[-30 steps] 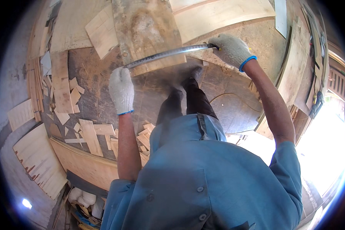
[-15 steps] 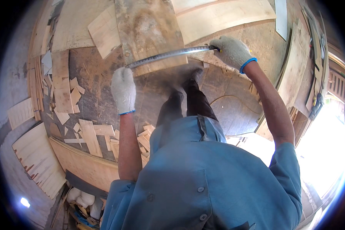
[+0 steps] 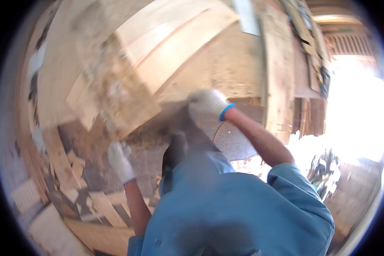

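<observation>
My left hand, in a white knit glove with a blue cuff, is beside the near corner of a stained plywood board. Motion smears its fingers, so their pose is unclear. My right hand, gloved the same way, is closed in front of my legs, to the right of that board. Whatever it may hold is hidden by the glove and blur. No tape blade shows between the hands.
Pale plywood sheets lie beyond the stained board. Wood offcuts are scattered at lower left. A long plank stands at right, near a bright opening. A thin cord curves across the dark floor.
The tape measure blade stretched between my hands is gone from sight. My right hand came down and left; my left hand moved lower and left. The view has turned, shifting the boards.
</observation>
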A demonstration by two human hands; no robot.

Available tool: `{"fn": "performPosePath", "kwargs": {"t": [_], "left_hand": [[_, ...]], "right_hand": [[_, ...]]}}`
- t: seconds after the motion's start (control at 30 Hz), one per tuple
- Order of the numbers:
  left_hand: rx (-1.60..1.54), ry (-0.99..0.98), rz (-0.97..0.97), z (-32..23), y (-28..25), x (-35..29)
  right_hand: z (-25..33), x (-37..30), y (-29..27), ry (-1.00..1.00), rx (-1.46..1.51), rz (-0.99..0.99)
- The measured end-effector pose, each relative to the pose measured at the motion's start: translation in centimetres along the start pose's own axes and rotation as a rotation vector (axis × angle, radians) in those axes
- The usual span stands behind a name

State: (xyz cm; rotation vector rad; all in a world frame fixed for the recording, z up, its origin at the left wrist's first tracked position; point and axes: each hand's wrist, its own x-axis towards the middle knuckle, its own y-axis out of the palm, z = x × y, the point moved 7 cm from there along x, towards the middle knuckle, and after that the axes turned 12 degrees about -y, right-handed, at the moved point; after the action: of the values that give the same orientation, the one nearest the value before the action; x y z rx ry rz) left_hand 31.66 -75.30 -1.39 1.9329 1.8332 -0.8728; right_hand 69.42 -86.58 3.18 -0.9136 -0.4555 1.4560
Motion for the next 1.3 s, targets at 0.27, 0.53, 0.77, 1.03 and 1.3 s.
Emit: {"fn": "performPosePath", "kwargs": {"t": [0.27, 0.53, 0.77, 1.03, 1.3], "left_hand": [[0.113, -0.528, 0.658, 7.9, 13.2, -10.9], [0.405, -0.414, 0.875, 9.6, 22.5, -16.9], [0.271, -0.368, 0.822, 12.3, 26.8, -17.7], [-0.198, -0.373, 0.82, 6.7, 39.7, -24.7], [0.165, -0.228, 0.744, 9.4, 52.1, -23.3]], "right_hand": [[2.1, -11.6, 5.4, 0.055, 0.107, -0.059], [2.0, -17.9, 5.1, 0.226, 0.109, -0.071], [-2.0, -20.1, 1.2, 0.092, 0.046, -0.12], [-16.3, -33.4, -9.5, 0.211, -0.193, -0.137], [-30.1, -43.8, -20.5, 0.359, -0.456, -0.202]]}}
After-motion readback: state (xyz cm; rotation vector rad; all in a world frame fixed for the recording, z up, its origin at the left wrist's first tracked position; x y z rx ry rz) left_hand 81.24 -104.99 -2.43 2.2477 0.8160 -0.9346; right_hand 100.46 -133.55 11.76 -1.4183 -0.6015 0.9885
